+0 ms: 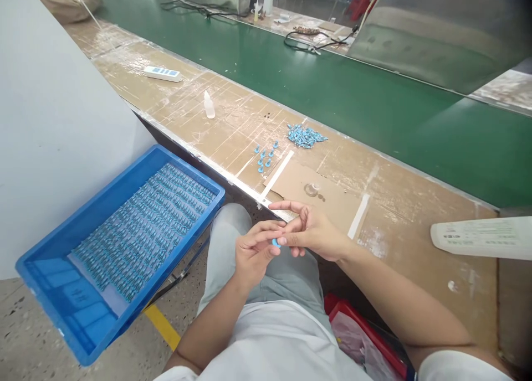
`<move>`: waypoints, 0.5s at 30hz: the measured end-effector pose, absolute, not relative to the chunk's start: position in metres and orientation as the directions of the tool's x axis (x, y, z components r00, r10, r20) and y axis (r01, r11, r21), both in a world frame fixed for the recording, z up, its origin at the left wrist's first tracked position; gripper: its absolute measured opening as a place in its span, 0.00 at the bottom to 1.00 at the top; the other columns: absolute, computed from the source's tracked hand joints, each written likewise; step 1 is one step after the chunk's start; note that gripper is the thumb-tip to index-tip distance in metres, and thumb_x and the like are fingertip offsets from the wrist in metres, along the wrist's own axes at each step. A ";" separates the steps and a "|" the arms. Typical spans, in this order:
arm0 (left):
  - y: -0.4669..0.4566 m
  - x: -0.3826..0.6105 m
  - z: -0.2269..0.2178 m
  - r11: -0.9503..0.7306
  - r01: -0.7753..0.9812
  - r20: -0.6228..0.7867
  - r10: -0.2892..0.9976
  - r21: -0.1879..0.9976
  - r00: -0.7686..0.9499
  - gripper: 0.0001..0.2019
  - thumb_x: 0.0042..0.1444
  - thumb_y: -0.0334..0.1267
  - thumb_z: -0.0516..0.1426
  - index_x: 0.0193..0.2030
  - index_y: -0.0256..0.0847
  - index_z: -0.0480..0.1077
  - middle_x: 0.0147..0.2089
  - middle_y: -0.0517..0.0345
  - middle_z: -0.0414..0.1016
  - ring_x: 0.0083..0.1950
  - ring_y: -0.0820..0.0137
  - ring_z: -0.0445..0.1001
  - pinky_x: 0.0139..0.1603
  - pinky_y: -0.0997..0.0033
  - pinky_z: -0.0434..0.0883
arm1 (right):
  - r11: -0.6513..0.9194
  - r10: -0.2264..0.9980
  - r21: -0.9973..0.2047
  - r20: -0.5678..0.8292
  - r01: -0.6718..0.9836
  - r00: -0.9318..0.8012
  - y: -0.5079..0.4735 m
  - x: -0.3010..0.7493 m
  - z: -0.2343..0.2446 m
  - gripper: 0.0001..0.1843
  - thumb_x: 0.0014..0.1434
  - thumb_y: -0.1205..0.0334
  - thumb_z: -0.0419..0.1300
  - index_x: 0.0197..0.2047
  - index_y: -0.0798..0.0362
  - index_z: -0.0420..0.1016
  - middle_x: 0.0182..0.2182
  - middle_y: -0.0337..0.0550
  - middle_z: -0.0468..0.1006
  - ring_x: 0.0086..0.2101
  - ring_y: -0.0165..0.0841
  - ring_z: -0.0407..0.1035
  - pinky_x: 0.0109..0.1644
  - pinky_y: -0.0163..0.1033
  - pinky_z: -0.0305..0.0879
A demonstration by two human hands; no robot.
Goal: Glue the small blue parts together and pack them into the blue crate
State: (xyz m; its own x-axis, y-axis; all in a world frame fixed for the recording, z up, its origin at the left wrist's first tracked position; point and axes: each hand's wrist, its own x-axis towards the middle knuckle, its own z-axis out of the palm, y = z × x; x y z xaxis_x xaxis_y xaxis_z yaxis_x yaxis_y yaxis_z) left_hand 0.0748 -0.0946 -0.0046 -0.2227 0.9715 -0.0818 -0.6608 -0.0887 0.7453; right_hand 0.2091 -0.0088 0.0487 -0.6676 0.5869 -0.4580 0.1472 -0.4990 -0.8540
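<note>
My left hand (253,253) and my right hand (310,231) meet over my lap, just in front of the bench edge. Between their fingertips sits a small blue part (276,242). Both hands pinch it; my right index finger stretches out above. On the bench beyond lie several small blue pieces standing apart (265,155) and a heap of the same blue parts (305,135). At my left a blue tray (54,298) holds several rows of blue parts.
A small white squeeze bottle (209,105) and a white power strip (163,73) lie further along the taped cardboard bench (394,220). Another white power strip (484,237) lies at the right. A green conveyor belt (332,87) runs behind. A red bin (366,336) sits under the bench.
</note>
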 end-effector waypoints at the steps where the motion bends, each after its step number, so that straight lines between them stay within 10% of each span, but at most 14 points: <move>1: -0.094 0.076 -0.005 -0.124 -0.649 -0.073 0.961 0.750 -0.268 0.09 0.40 0.41 0.71 0.31 0.44 0.81 0.38 0.49 0.77 0.52 0.55 0.75 0.54 0.52 0.72 | -0.483 0.611 -0.863 -0.451 0.144 -0.651 -0.009 0.209 0.048 0.41 0.43 0.58 0.75 0.58 0.49 0.63 0.22 0.38 0.80 0.17 0.30 0.70 0.19 0.30 0.63; 8: -0.084 0.078 -0.011 -0.124 -0.792 -0.256 0.906 0.598 -0.336 0.12 0.40 0.37 0.72 0.33 0.45 0.80 0.37 0.55 0.80 0.38 0.67 0.79 0.39 0.67 0.77 | -0.272 0.784 -0.945 -0.328 0.183 -0.527 0.001 0.211 0.057 0.34 0.46 0.54 0.73 0.55 0.49 0.69 0.26 0.43 0.82 0.23 0.37 0.76 0.20 0.35 0.67; 15: -0.076 0.062 -0.015 -0.036 -0.881 -0.465 0.839 0.472 -0.283 0.20 0.36 0.32 0.73 0.39 0.44 0.79 0.39 0.60 0.81 0.36 0.74 0.80 0.32 0.82 0.75 | 0.081 0.997 -0.833 0.077 0.548 -0.031 0.151 0.259 0.012 0.16 0.55 0.52 0.64 0.43 0.52 0.76 0.33 0.45 0.82 0.29 0.37 0.76 0.29 0.39 0.70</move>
